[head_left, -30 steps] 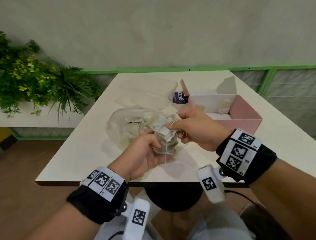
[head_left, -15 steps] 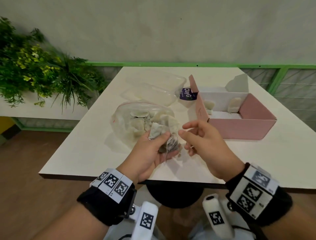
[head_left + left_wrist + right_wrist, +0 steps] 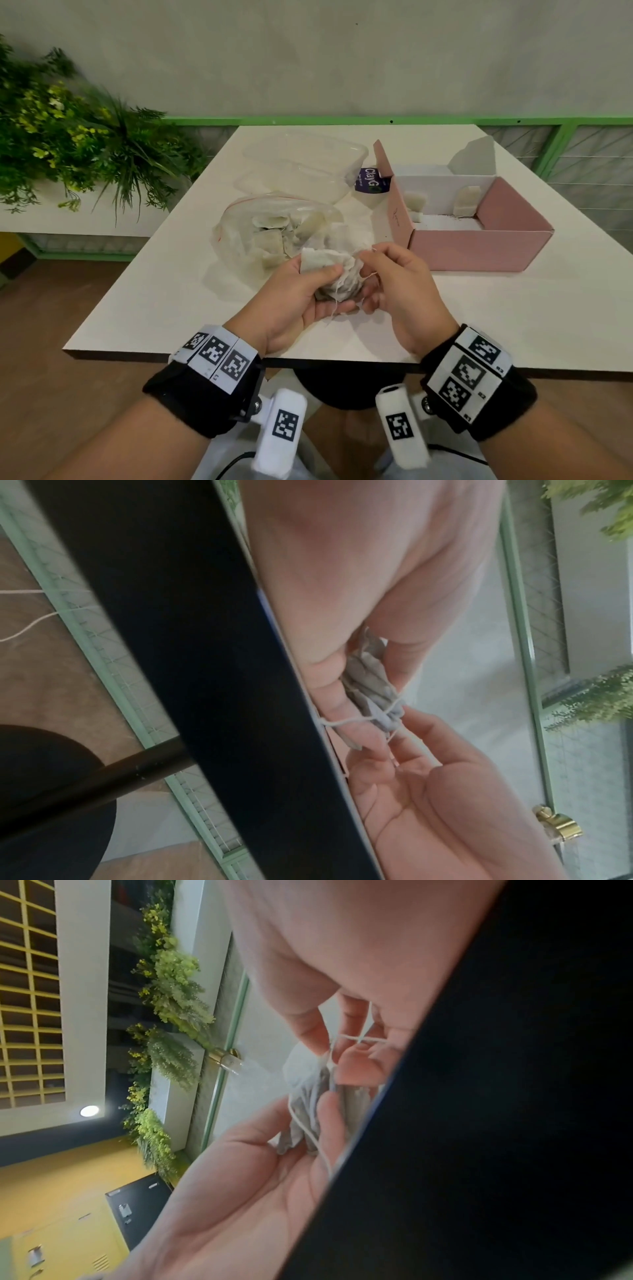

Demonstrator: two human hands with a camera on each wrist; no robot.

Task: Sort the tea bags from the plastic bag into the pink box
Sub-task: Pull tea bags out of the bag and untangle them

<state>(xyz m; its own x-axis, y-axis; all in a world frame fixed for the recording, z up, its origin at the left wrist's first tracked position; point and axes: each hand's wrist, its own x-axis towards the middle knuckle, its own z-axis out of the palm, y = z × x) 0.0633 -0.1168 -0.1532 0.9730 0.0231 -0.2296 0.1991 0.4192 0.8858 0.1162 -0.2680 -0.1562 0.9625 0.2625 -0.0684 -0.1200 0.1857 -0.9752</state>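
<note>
Both hands now together: left hand (image 3: pixel 294 301) clutching tea bags (image 3: pixel 337 277), right hand (image 3: pixel 397 284) newly pinching their strings (image 3: pixel 368 274).

Tea bags (image 3: pixel 334 274): thin matt paper, crumpled, with white cotton-like strings (image 3: pixel 346 721). Plastic bag (image 3: pixel 270 233): clear glossy film, wrinkled. Pink box (image 3: pixel 479 246): matt cardboard, white inside. Desk (image 3: pixel 171 291): smooth matt white top. Clear tub (image 3: pixel 308 161): glossy rigid plastic. Wristbands (image 3: pixel 205 387): black cloth.

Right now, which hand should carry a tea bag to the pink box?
Probably the right hand: it's nearer the pink box and already pinches a string, while the left hand holds the bundle of tea bags.
</note>
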